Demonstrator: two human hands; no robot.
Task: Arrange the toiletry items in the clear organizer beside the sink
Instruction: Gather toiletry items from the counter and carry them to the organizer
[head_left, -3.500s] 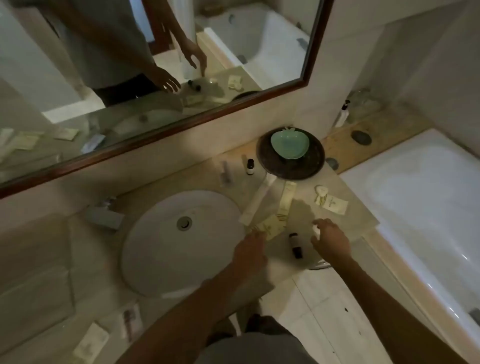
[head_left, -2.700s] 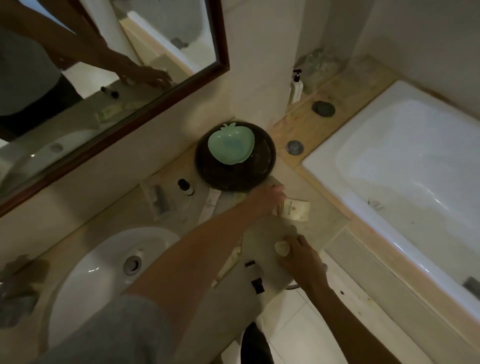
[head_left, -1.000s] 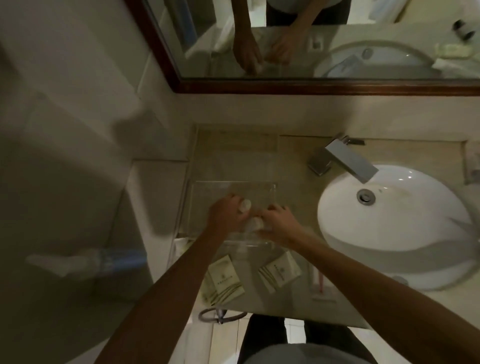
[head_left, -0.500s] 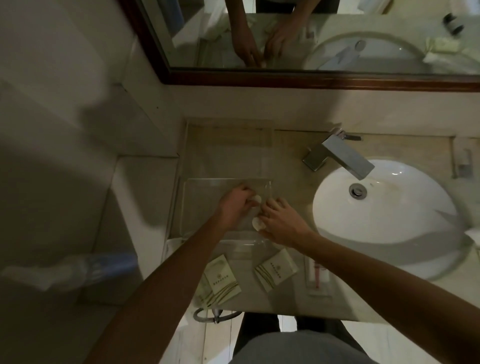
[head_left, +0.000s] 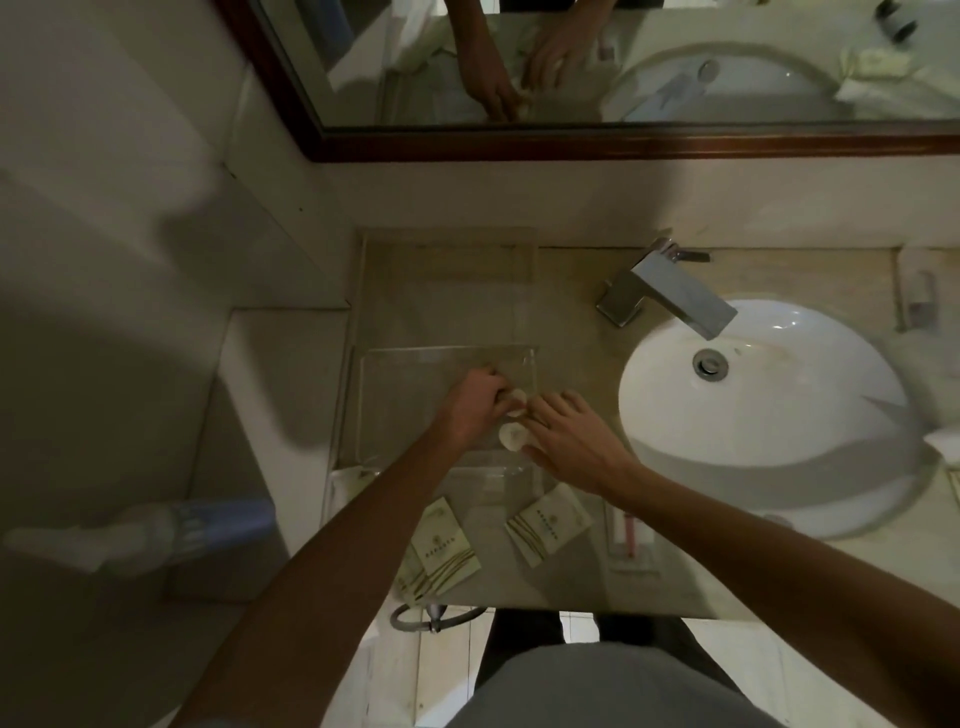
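Observation:
The clear organizer (head_left: 395, 374) sits on the counter left of the sink (head_left: 769, 415). My left hand (head_left: 475, 405) reaches into its right side, fingers closed on a small round white soap (head_left: 517, 399). A second round soap (head_left: 511, 435) lies at the organizer's front right, with my right hand (head_left: 571, 441) against it, fingers spread. Two cream packets (head_left: 444, 551) (head_left: 548, 525) lie on the counter in front of the organizer. A packaged toothbrush (head_left: 628, 535) lies right of them.
A square chrome faucet (head_left: 670, 296) stands behind the sink. A dark-framed mirror (head_left: 571, 143) runs along the back wall. A wrapped item (head_left: 919, 296) lies at the far right of the counter. The counter's front edge is just below the packets.
The view moved from the right end of the counter to the organizer at the left. Both hands carried the round soaps there and have lowered into the organizer's right side.

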